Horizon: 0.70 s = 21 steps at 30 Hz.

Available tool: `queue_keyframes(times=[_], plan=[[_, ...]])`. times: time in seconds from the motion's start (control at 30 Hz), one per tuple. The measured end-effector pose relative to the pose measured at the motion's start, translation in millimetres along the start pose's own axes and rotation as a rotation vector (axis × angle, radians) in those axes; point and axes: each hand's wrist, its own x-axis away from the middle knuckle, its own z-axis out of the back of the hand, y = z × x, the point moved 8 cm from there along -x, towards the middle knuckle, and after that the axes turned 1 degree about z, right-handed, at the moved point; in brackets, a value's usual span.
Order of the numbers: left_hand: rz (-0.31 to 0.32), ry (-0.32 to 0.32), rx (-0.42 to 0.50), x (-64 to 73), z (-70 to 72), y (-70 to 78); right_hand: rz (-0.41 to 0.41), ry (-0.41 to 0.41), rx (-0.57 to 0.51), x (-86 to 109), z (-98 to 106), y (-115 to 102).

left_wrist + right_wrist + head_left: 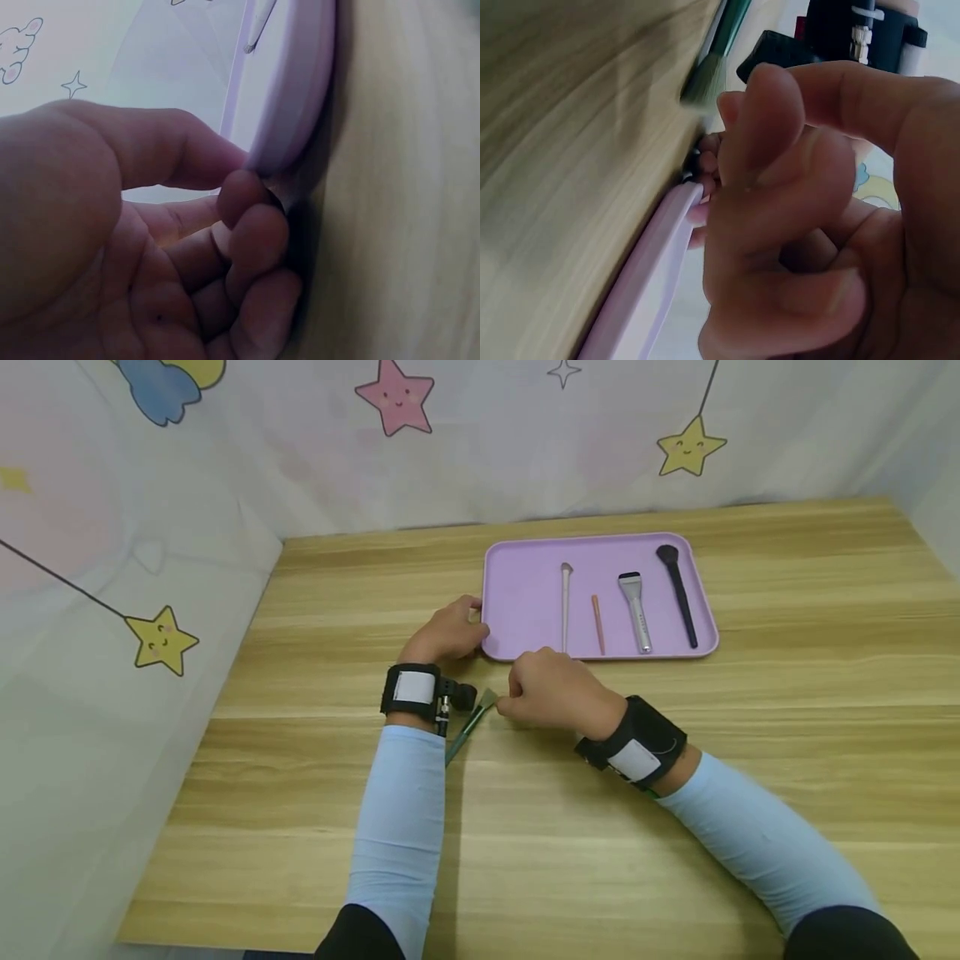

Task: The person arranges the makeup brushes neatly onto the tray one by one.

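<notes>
My left hand (450, 628) pinches the near left corner of a lilac tray (517, 643). In the left wrist view its thumb lies at the tray's rim, with curled fingers below. A green-handled brush (471, 727) with pale bristles lies on the table between my forearms, part of its handle hidden by the left sleeve. Close to those bristles is my right hand (558, 691), just in front of the tray. Its fingers are curled in the right wrist view with nothing visible in them, and the brush (724, 37) shows beyond, apart from them.
On the tray lie a slim white-handled brush (566, 602), a short orange-pink stick (597, 625), a flat silver-handled brush (636, 610) and a black brush (679, 597). The wooden table (337, 610) ends at a printed curtain (487, 468) behind and at the left.
</notes>
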Motion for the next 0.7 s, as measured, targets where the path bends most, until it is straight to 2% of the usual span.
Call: queue_keyframes(times=[0.2, 0.5, 0.7], plan=[[-0.006, -0.005, -0.009, 1.3, 0.7, 1.0, 0.000, -0.015, 0.002, 0.1, -6.2, -2.9], [-0.005, -0.018, 0.021, 1.7, 0.1, 1.1, 0.073, -0.009, 0.021, -2.1, -19.3, -14.5], [0.004, -0.022, 0.041, 0.1, -0.9, -1.1, 0.058, -0.025, 0.025, -2.4, -24.6, -17.3]])
